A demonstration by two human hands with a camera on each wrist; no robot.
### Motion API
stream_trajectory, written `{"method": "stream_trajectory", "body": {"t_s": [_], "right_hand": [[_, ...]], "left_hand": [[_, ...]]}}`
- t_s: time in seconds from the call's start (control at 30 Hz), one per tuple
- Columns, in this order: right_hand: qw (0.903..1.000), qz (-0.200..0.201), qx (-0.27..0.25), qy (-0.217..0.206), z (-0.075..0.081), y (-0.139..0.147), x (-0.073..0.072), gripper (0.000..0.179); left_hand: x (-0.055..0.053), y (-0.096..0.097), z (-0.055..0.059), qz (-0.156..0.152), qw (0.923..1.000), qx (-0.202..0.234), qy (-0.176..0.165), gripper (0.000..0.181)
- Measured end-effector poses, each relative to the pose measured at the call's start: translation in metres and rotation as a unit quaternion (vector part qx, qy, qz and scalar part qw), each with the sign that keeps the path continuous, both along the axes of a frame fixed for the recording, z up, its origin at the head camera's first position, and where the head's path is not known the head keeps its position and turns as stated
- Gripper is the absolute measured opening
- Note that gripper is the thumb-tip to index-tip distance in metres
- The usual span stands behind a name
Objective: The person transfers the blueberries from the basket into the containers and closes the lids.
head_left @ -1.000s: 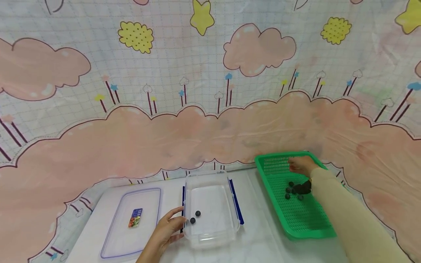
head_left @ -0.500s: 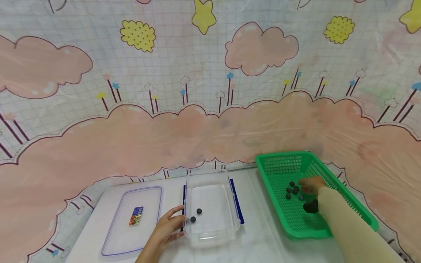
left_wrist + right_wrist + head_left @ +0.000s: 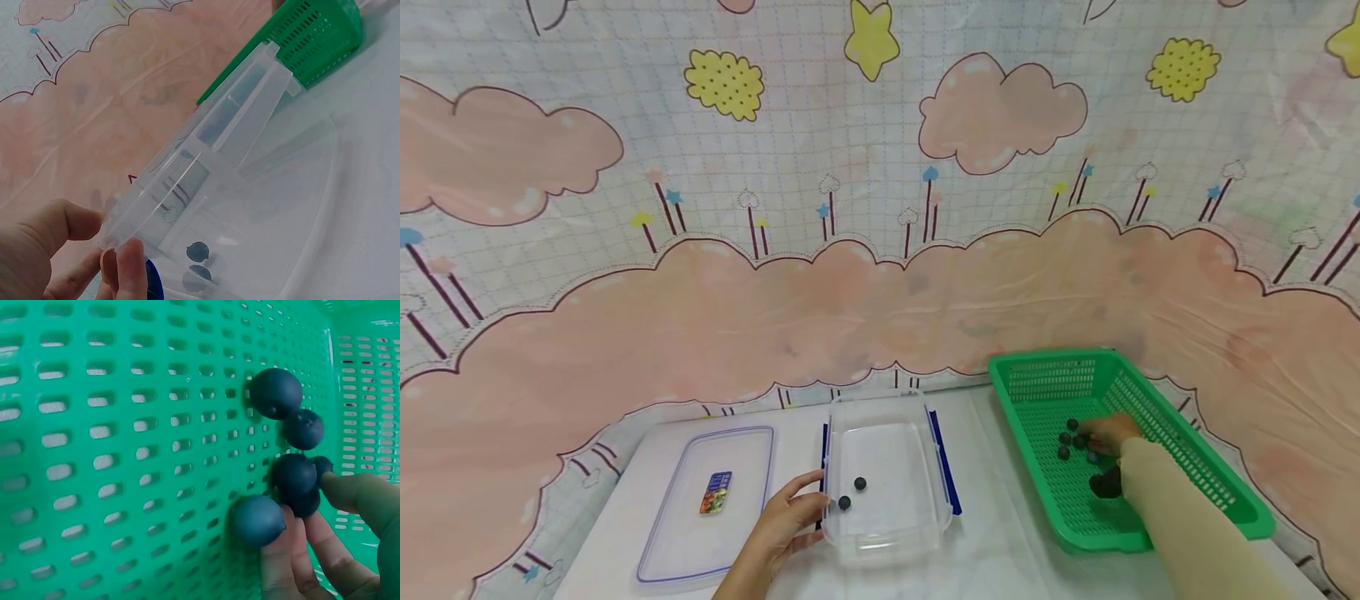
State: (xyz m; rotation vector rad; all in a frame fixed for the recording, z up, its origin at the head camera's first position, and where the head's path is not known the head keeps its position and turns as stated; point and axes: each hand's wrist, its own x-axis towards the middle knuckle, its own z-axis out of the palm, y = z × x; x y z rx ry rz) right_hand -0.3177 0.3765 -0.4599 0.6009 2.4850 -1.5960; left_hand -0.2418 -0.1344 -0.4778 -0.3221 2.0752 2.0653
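My left hand [image 3: 786, 517] grips the left side wall of a clear plastic food container [image 3: 887, 533], thumb and fingers on either side of its edge. Two blueberries [image 3: 860, 483] lie inside the container near that hand; the left wrist view shows them close together. In the green basket [image 3: 1048, 500], my right hand [image 3: 1112, 433] reaches down to a cluster of blueberries [image 3: 275, 394]. Its thumb and curled fingers [image 3: 334, 553] close around a blueberry [image 3: 303, 504] at the cluster's near end. A paler blueberry [image 3: 258, 520] sits beside the fingertips.
A clear lid [image 3: 662, 542] with a blue rim and a colourful label lies left of the container. Blue locking flaps [image 3: 946, 467] stick out along the container's sides. Behind the white table [image 3: 992, 517] hangs a cloud-patterned cloth [image 3: 850, 317].
My right hand has come down from the basket's far part, drawn back a little, then closed in on the blueberries. The left hand still holds the container.
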Motion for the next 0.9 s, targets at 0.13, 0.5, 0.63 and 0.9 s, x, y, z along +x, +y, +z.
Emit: {"method": "stream_trajectory", "body": {"t_s": [0.13, 0.5, 0.63, 0.9], "right_hand": [[0.9997, -0.011, 0.019, 0.003, -0.0024, -0.0009, -0.0008, 0.063], [0.9976, -0.008, 0.069, -0.005, -0.0057, -0.0004, 0.0009, 0.042], [0.9978, -0.004, 0.066, -0.008, -0.0045, 0.0005, 0.0011, 0.043], [0.9976, 0.004, 0.068, -0.005, -0.002, 0.003, 0.0026, 0.039]], "left_hand": [[-0.0008, 0.0001, -0.0018, -0.001, 1.0, -0.001, -0.001, 0.057], [-0.0007, -0.0002, -0.0007, -0.007, 1.0, -0.003, -0.002, 0.058], [0.0, -0.0005, 0.0009, -0.011, 0.9999, -0.004, -0.002, 0.058], [0.0002, 0.0, 0.0, -0.011, 0.9999, -0.006, -0.004, 0.057]]}}
